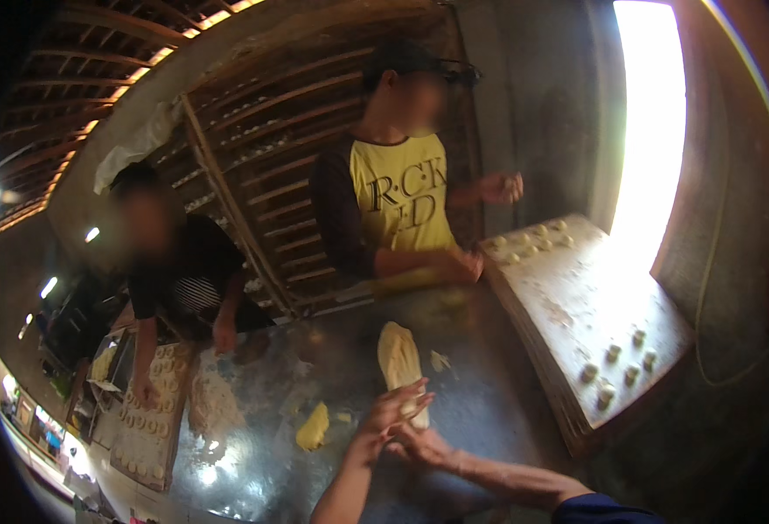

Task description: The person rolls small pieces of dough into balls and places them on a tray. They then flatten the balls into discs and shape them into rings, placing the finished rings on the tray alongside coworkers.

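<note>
A long pale dough roll (398, 354) lies on the dark metal-topped table, pointing away from me. Both my hands are at its near end. My left hand (391, 412) is closed around the dough, its fingers reaching over toward the right. Just below, my right hand (422, 447) is also closed on the dough end, with its fingers close against the left hand. Part of the dough is hidden between them. To the left rests a yellow soft-looking lump (313, 426); what it is made of I cannot tell. A small dough scrap (439, 361) sits right of the roll.
A stack of floured boards (546, 301) with several small dough pieces stands at the right. Across the table is a person in a yellow shirt (406, 188). Another person in dark clothes (188, 262) reaches over a tray (175, 393) of shaped dough at the left.
</note>
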### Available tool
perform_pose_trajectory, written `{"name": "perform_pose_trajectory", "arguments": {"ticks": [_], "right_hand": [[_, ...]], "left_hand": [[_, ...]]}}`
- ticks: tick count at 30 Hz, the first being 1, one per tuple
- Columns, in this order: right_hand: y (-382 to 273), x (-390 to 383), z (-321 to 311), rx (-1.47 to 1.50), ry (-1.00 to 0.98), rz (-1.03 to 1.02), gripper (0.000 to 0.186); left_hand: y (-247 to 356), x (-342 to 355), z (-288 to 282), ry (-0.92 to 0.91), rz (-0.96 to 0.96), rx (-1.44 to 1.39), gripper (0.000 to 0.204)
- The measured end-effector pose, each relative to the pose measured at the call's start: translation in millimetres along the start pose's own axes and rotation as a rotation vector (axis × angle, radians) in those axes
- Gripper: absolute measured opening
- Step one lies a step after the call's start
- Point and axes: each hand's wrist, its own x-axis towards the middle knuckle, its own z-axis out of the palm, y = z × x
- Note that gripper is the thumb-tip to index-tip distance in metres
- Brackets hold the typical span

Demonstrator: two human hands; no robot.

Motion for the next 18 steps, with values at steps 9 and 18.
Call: {"name": "perform_pose_trajectory", "arguments": {"ticks": [9,18], "right_hand": [[-79.0,-125.7,-16.2,-0.317,0.301,0.509,0.06],[-63.8,-114.5,-65.0,-0.616,0.057,0.291,0.051]], "left_hand": [[-38.5,-109.0,79.3,0.027,0.474,0.385,0.046],[-54.4,-203.4,46.7,0.396,0.527,1.836,0.04]]}}
